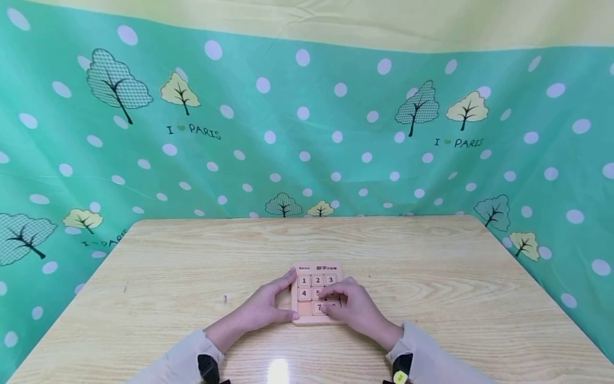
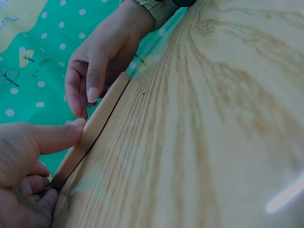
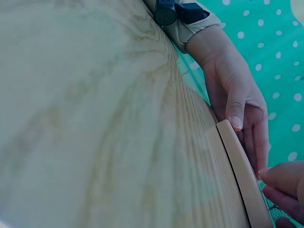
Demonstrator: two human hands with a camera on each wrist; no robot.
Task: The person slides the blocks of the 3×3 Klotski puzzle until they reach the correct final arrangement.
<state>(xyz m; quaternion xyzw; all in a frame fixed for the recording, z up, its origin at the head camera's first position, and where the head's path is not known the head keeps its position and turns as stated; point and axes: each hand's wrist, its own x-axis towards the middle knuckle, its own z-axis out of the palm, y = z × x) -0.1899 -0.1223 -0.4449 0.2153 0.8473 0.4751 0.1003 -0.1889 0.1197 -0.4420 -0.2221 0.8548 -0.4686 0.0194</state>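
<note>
A pink number slide puzzle [image 1: 316,320] lies flat on the wooden table, its printed title along the far edge. Tiles 1, 2, 3, 4 and part of 5 and 7 show, while my right fingers cover some of the others. At the lower left of the grid, a bare slot [image 1: 304,309] sits beside tile 7. My left hand [image 1: 259,306] holds the puzzle's left side, thumb at the near corner and index finger at the far one. Over the right side, my right hand [image 1: 357,309] has its thumb at tile 7 and its index finger near tile 5.
The light wood-grain table [image 1: 192,266] extends around the puzzle on all sides. Behind it hangs a green dotted cloth [image 1: 336,122] with printed trees. A bright light reflection [image 1: 278,370] shows on the table near the front.
</note>
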